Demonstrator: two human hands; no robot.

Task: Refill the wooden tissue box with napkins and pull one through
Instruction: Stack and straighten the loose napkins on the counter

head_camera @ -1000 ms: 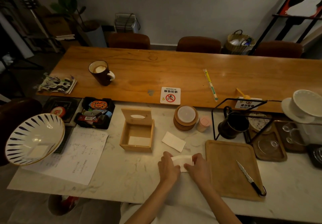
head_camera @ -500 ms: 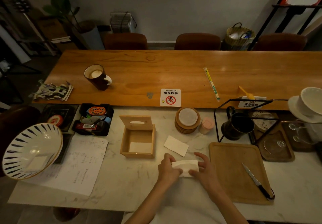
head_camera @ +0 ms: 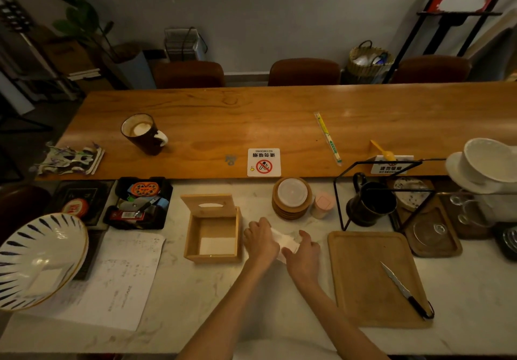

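Note:
The wooden tissue box [head_camera: 212, 257] stands open on the marble counter, its slotted lid [head_camera: 208, 205] tipped up at the back. A white napkin [head_camera: 217, 245] lies flat inside it. Just right of the box, my left hand [head_camera: 260, 240] and my right hand [head_camera: 303, 252] both hold a folded white napkin [head_camera: 285, 240] between them, low over the counter. My hands cover the spot where a second loose napkin lay, so I cannot see it.
A stack of wooden coasters [head_camera: 291, 200] and a pink shaker [head_camera: 321, 205] stand behind my hands. To the right lies a wooden board [head_camera: 363, 275] with a knife [head_camera: 402, 289]. Paper sheets [head_camera: 120, 278], a striped bowl [head_camera: 39, 259] and a black tray [head_camera: 140, 203] sit on the left.
My hands have carried the folded napkin away from me and leftward, up beside the box. They now cover the loose napkin that lay on the counter.

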